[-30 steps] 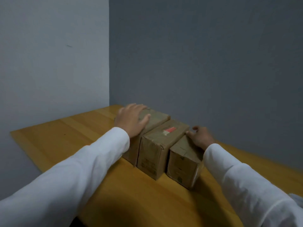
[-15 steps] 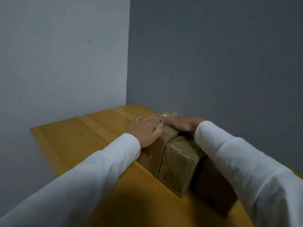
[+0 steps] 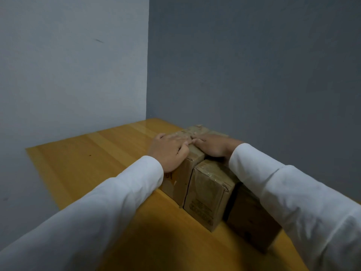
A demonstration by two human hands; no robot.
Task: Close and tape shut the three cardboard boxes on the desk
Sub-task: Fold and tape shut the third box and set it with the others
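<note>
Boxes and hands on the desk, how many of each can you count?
Boxes: 3, left box, middle box, right box
Hands: 2, left hand, right hand
Desks: 1, desk
Total: 6

I see a light gray wall [image 3: 72,65] in the upper left of the frame and a darker gray wall [image 3: 254,65] on the right. They meet in a corner. Below is a shiny yellow-brown wooden desk [image 3: 97,157].
</note>
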